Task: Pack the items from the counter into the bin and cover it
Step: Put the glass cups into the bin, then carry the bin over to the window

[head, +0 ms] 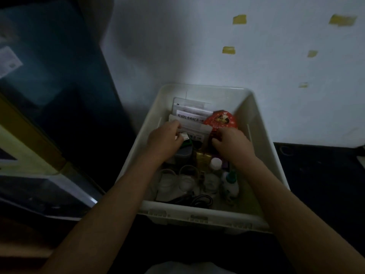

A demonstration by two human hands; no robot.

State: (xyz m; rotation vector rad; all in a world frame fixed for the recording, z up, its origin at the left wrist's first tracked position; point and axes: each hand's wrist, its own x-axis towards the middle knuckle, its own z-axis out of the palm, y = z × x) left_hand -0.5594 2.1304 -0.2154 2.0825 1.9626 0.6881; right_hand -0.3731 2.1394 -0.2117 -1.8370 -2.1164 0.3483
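A white plastic bin [262, 153] stands open on a dark counter against a white wall. Both my hands are inside it. My left hand [165, 138] pinches the left edge of a white labelled pouch [194, 130] that stands among other flat pouches at the back. My right hand [233, 144] has its fingers curled at the pouch's right side, just below a red round packet [221, 120]; its grip is partly hidden. Nearer me in the bin lie a gold box [202, 159], a white-capped bottle [215, 163], glass jars [187, 175] and a black cable [199, 199].
A dark glass-fronted cabinet [59, 95] rises at the left, close to the bin. Yellow tape pieces [239, 19] dot the wall behind. The dark counter [320, 175] stretches to the right of the bin. No lid is in view.
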